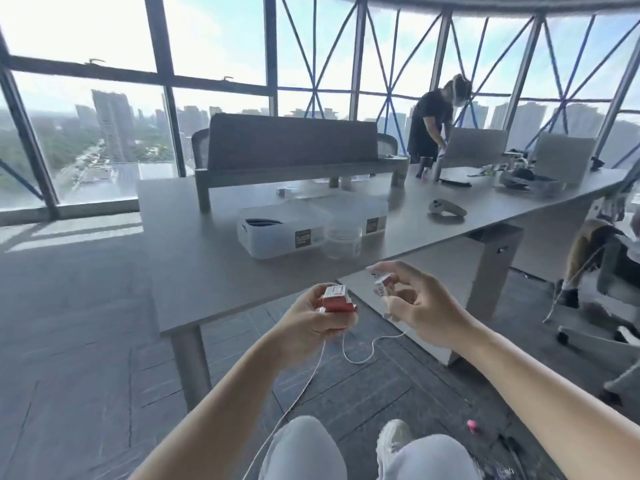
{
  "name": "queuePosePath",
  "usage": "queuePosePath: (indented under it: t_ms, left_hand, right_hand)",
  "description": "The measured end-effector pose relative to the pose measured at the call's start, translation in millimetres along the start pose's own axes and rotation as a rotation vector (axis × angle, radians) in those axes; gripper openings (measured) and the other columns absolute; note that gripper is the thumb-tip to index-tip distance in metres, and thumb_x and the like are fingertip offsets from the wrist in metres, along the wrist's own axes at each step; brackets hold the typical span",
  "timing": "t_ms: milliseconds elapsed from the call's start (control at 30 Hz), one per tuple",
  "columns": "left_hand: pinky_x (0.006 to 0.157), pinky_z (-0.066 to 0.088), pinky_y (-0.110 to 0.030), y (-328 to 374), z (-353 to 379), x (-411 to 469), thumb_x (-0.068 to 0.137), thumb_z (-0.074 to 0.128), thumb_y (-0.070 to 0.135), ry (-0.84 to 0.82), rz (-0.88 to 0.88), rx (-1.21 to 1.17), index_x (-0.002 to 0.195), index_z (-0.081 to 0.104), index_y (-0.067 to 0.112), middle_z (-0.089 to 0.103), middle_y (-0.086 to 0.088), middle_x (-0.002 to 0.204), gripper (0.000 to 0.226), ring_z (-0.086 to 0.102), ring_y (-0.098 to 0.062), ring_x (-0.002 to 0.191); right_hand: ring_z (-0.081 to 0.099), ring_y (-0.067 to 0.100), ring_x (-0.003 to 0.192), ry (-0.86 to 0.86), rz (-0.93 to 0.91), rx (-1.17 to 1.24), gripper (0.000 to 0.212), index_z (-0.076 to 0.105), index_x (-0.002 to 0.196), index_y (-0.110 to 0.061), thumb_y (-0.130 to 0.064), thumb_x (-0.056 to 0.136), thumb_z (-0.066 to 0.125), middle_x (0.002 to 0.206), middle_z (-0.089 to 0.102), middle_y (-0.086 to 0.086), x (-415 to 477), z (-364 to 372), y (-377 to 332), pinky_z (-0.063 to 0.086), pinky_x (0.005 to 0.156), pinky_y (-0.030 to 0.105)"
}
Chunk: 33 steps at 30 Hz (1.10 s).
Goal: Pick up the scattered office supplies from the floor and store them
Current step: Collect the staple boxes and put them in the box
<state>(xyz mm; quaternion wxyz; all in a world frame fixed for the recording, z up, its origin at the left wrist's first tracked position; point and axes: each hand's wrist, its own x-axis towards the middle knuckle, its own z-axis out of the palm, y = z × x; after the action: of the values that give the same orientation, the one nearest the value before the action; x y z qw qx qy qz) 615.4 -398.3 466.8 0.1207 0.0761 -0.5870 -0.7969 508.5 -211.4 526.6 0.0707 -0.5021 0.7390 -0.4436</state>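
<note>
Left hand (313, 317) grips red box (335, 298); right hand (415, 303) pinches another.

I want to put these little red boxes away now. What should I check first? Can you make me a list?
1. Left hand grips the red boxes all around: ok.
2. Right hand holds the small box safely: not ok, only the fingertips pinch it.
3. White bin on the table is open for them: cannot tell.
4. White cord is out of the way: not ok, it dangles in a loop under both hands.
5. Floor is all picked up: not ok, a pink thing lies on the carpet.
</note>
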Motion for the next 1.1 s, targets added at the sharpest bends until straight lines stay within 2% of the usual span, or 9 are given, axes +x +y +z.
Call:
queuePosePath:
  t_ms: [100,167,233,300,467,600,700,900,1100]
  left_hand:
    - [0.084,0.047,-0.033,14,-22,18,0.05,0.087,0.009,0.045,0.02,0.037,0.119,0.054,0.007,0.061,-0.013,0.101,0.077,0.059,-0.027,0.099]
    - [0.075,0.052,-0.025,22,-37,34,0.054,0.086,0.001,0.071,0.039,0.081,0.126,0.051,0.005,0.065,-0.007,0.093,0.08,0.065,-0.017,0.085]
    - [0.068,0.052,-0.02,30,-50,51,0.06,0.081,-0.01,0.122,0.069,0.162,0.131,0.046,0.007,0.066,-0.004,0.092,0.082,0.067,-0.01,0.074]
    - [0.07,0.054,-0.022,37,-61,66,0.059,0.083,-0.006,0.154,0.101,0.257,0.135,0.043,0.012,0.063,-0.01,0.105,0.088,0.068,-0.01,0.079]
    - [0.079,0.058,-0.032,44,-83,96,0.047,0.091,0.026,0.249,0.189,0.435,0.125,0.05,0.029,0.056,-0.017,0.127,0.088,0.07,-0.022,0.097]
    - [0.09,0.058,-0.045,58,-86,112,0.047,0.094,0.021,0.292,0.256,0.436,0.121,0.05,0.029,0.058,-0.019,0.124,0.087,0.071,-0.026,0.098]
    - [0.082,0.059,-0.034,76,-87,117,0.06,0.091,0.0,0.278,0.275,0.474,0.125,0.047,0.021,0.068,-0.011,0.112,0.081,0.073,-0.021,0.093]
    - [0.076,0.056,-0.027,101,-86,122,0.049,0.09,0.032,0.282,0.291,0.582,0.122,0.052,0.025,0.068,0.008,0.095,0.082,0.066,-0.007,0.083]
    - [0.074,0.053,-0.022,133,-99,151,0.066,0.086,-0.003,0.308,0.268,0.639,0.126,0.051,0.011,0.065,-0.009,0.105,0.071,0.065,-0.014,0.088]
  right_hand:
    - [0.051,0.005,0.068,-0.077,-0.181,-0.164,0.059,0.057,0.124,-0.054,-0.003,0.094,0.055,0.097,0.054,-0.026,37,6,1,0.044,0.062,0.018]
    - [0.053,0.003,0.081,-0.118,-0.303,-0.359,0.054,0.055,0.131,-0.049,-0.009,0.095,0.056,0.104,0.049,-0.024,63,11,4,0.044,0.068,0.013]
    - [0.051,-0.003,0.072,-0.141,-0.37,-0.495,0.046,0.057,0.133,-0.041,-0.014,0.095,0.053,0.11,0.049,-0.015,87,16,12,0.039,0.062,0.008]
    - [0.046,-0.002,0.059,-0.134,-0.432,-0.586,0.043,0.059,0.131,-0.037,-0.019,0.093,0.05,0.112,0.051,-0.009,106,19,20,0.039,0.055,0.011]
    - [0.053,0.005,0.062,-0.145,-0.467,-0.553,0.042,0.058,0.131,-0.035,-0.017,0.093,0.055,0.112,0.054,-0.007,141,22,34,0.049,0.055,0.021]
    - [0.059,0.006,0.074,-0.121,-0.485,-0.524,0.039,0.057,0.129,-0.038,-0.018,0.096,0.052,0.115,0.053,-0.013,167,15,30,0.055,0.061,0.028]
    - [0.063,0.007,0.075,-0.101,-0.481,-0.549,0.04,0.056,0.131,-0.038,-0.019,0.097,0.053,0.114,0.051,-0.017,178,10,25,0.056,0.063,0.029]
    - [0.056,-0.004,0.083,-0.07,-0.409,-0.529,0.043,0.055,0.135,-0.034,-0.014,0.097,0.056,0.115,0.051,-0.015,193,4,18,0.05,0.075,0.02]
    - [0.056,-0.001,0.088,-0.109,-0.363,-0.429,0.045,0.056,0.136,-0.031,-0.012,0.095,0.055,0.115,0.056,-0.013,233,0,15,0.051,0.08,0.026]
